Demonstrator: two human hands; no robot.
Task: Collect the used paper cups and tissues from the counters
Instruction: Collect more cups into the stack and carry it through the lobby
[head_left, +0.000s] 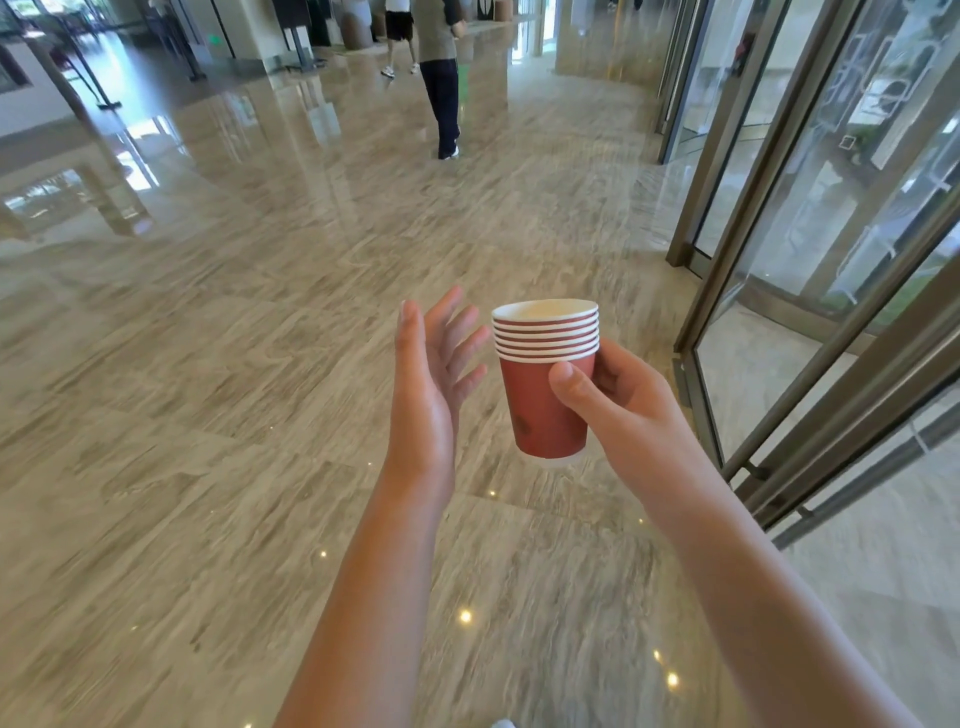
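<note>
A stack of several red paper cups (540, 405) with white rims is held upright in the air over a marble floor. My right hand (618, 400) grips the stack from the right, thumb across its front and fingers behind. My left hand (431, 374) hovers just left of the stack, fingers straight and spread, palm facing the cups, not touching them. No tissues or counters show in the view.
Glossy beige marble floor (260, 364) stretches ahead. A glass revolving door with metal frames (810, 260) stands close on the right. A person in dark trousers (441, 78) stands ahead, another person farther back. A pale counter or wall (31, 98) lies far left.
</note>
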